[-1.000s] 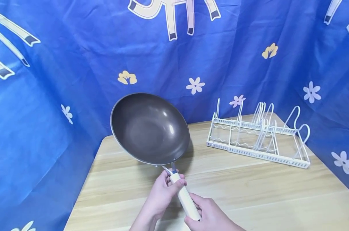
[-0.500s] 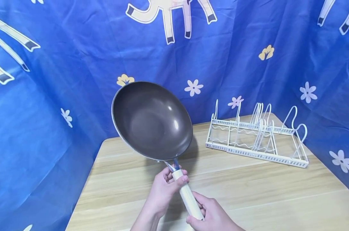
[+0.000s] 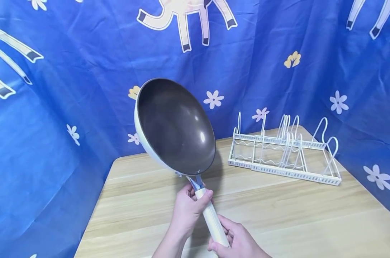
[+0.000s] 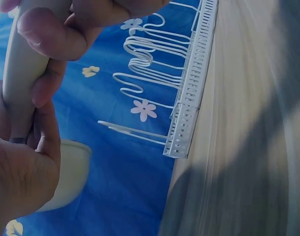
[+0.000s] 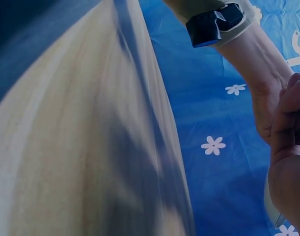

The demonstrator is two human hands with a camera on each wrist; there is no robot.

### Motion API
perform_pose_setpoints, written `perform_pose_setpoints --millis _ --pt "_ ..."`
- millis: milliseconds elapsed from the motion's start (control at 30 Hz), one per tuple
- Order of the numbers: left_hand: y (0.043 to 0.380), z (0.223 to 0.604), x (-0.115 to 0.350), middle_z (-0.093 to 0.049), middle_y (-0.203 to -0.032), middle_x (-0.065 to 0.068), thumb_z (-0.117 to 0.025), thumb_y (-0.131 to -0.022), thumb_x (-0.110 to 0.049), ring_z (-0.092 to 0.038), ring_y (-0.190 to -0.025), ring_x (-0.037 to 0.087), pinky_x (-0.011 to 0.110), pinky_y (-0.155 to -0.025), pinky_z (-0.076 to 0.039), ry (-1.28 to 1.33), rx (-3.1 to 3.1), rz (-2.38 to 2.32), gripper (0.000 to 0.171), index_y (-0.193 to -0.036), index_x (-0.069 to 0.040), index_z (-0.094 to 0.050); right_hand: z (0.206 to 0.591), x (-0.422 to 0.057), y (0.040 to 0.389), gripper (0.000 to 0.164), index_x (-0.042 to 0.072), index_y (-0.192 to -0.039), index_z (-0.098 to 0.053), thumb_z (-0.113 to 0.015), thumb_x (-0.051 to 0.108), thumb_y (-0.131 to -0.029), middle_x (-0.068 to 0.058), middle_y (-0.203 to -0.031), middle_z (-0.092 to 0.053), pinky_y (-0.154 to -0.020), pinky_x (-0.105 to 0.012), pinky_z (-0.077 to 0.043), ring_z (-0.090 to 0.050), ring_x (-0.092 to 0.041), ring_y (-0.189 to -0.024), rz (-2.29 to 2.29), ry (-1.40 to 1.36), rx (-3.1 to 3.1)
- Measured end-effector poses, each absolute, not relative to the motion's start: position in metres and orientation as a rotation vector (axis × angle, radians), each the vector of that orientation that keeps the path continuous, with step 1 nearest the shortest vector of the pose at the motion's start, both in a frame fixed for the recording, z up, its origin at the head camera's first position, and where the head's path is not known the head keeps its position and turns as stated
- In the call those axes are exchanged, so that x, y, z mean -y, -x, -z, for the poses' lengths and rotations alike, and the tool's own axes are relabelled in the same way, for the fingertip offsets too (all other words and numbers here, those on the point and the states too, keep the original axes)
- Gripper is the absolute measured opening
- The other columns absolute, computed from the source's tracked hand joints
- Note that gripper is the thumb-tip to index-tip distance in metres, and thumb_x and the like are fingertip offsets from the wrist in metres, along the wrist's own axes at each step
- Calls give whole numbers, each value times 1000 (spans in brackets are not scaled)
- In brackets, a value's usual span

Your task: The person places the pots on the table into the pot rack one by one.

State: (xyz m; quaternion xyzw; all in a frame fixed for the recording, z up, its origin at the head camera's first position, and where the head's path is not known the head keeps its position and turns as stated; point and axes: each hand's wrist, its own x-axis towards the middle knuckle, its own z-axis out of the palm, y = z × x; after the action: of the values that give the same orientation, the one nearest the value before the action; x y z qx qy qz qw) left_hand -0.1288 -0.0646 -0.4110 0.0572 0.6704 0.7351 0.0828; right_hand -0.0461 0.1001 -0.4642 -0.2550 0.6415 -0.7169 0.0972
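Note:
A deep frying pan [image 3: 175,129] with a dark inside and pale outside is held up over the table, tilted so its inside faces me and to the right. My left hand [image 3: 188,208] grips the upper end of its white handle [image 3: 211,218], thumb across the front, just below the metal neck. Lower down, my right hand [image 3: 237,238] holds the handle's bottom end. In the left wrist view both hands wrap the handle [image 4: 29,83], and the pan's pale outside [image 4: 73,172] shows behind. The right wrist view catches only part of my right hand [image 5: 289,172].
A white wire rack [image 3: 285,154] with upright loops stands at the back right of the wooden table [image 3: 133,200]. Blue printed fabric [image 3: 91,79] hangs along the back and both sides. A wrist camera [image 5: 206,29] is strapped on the left forearm.
The pan has risen and turned, its face swinging toward the right so more of the pale outer left side shows. Both hands keep hold of the handle. The view has shifted slightly.

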Motion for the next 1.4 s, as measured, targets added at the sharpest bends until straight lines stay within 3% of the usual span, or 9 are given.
perform_pose_setpoints --millis 100,200,267,467,567,800,867,1100,1400 --pt "130 409 62 -65 -94 3 -82 -81 -13 -72 -76 17 33 -76 -62 -173 -1989 -2189 50 -117 1 -51 465 -102 46 62 -6 -150 -32 -57 0 -93 -21 -93 -71 -56 -15 -51 -59 4 -69 2143 753 -1807" --pt "131 410 59 -63 -92 2 -82 -81 -13 -70 -75 15 31 -73 -62 -184 -1991 -2187 50 -119 -1 -51 466 -104 46 63 -7 -151 -29 -54 -1 -94 -28 -96 -68 -55 -11 -46 -55 5 -67 2156 744 -1741" --pt "132 410 57 -61 -91 1 -82 -81 -12 -68 -74 13 30 -71 -61 -200 -1994 -2185 50 -120 -2 -51 468 -106 46 62 -8 -151 -27 -53 -2 -95 -24 -99 -68 -54 -10 -45 -55 6 -66 2173 768 -1706" --pt "133 412 51 -59 -92 2 -80 -81 -8 -67 -77 12 28 -71 -61 -221 -2029 -2165 49 -121 -1 -51 473 -112 47 65 -13 -152 -20 -52 -2 -96 2 -99 -65 -63 -13 -51 -58 4 -74 2187 787 -1635" --pt "133 411 49 -59 -92 3 -80 -81 -7 -67 -76 14 30 -70 -61 -217 -2073 -2155 47 -119 -1 -52 472 -115 49 70 -13 -153 -15 -54 1 -98 5 -95 -61 -70 -18 -56 -62 1 -77 2150 714 -1633" --pt "134 407 44 -64 -89 6 -79 -80 -8 -66 -75 13 28 -66 -60 -274 -2253 -2054 40 -112 -5 -55 463 -121 48 70 -13 -152 -22 -60 5 -97 -18 -106 -61 -79 -26 -60 -67 -5 -89 2055 640 -1835" --pt "134 406 42 -65 -89 6 -79 -80 -9 -66 -76 12 27 -66 -59 -303 -2284 -2038 40 -112 -6 -55 458 -123 46 71 -10 -153 -24 -63 8 -96 -20 -108 -63 -79 -25 -60 -68 -6 -89 2010 577 -1888" --pt "137 401 34 -62 -88 4 -81 -80 -16 -64 -75 12 26 -64 -58 -400 -2354 -1981 41 -113 -10 -57 450 -126 43 74 0 -154 -19 -64 3 -95 -42 -113 -57 -78 -38 -63 -75 -14 -88 2085 573 -1768" --pt "142 391 20 -64 -91 3 -81 -80 -20 -65 -80 10 24 -69 -58 -516 -2397 -1888 39 -111 -12 -59 451 -132 40 81 -4 -156 -10 -63 2 -96 -45 -121 -54 -83 -41 -62 -75 -22 -98 2167 558 -1765"
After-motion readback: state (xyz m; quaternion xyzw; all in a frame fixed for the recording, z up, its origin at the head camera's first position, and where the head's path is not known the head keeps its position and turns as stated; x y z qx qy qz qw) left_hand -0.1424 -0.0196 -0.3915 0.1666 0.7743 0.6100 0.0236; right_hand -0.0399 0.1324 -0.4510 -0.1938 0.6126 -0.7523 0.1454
